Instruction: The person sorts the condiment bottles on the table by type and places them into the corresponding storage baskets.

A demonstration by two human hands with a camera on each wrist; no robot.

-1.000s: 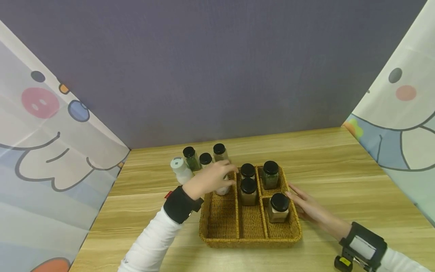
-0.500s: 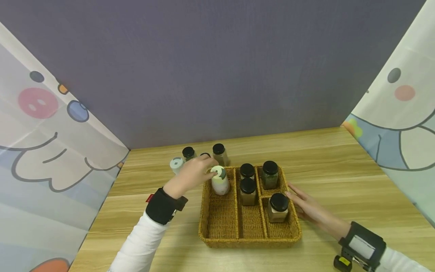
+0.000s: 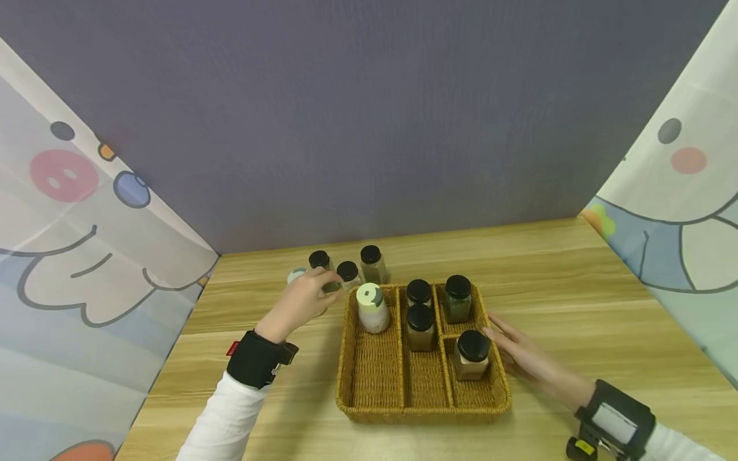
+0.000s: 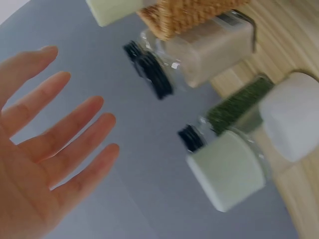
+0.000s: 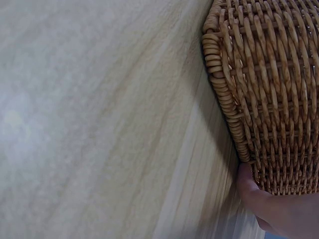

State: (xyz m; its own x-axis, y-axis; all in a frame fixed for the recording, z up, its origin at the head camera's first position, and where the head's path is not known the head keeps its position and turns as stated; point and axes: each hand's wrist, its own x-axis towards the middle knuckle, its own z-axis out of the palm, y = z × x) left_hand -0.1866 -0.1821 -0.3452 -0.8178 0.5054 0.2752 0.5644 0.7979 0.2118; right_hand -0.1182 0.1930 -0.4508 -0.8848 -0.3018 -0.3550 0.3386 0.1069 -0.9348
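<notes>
My left hand (image 3: 300, 301) is beside the spice jars left of the wicker basket (image 3: 423, 416), holding nothing. Its fingers are spread in the left wrist view. Nearest to it are a white shaker (image 3: 296, 275), partly hidden behind the hand, and a jar of green herbs (image 4: 241, 104) with a black lid. A second white shaker (image 3: 373, 315) stands in the back of the basket's left compartment. The fingers of my right hand (image 3: 527, 358) rest along the basket's right side; one finger (image 5: 256, 199) touches the woven wall low down in the right wrist view.
In the basket's middle compartment stand two black-lidded jars (image 3: 421, 330). The right side holds one jar (image 3: 458, 301) at the back and another (image 3: 471, 358) in front. Behind the basket are a jar (image 3: 373, 266) and a shorter black-lidded jar (image 3: 348, 274). A grey wall (image 3: 369, 128) rises behind the table.
My left hand has let go of the white shaker, now upright in the basket's left compartment, and moved left toward the jars outside. The right hand has stayed at the basket.
</notes>
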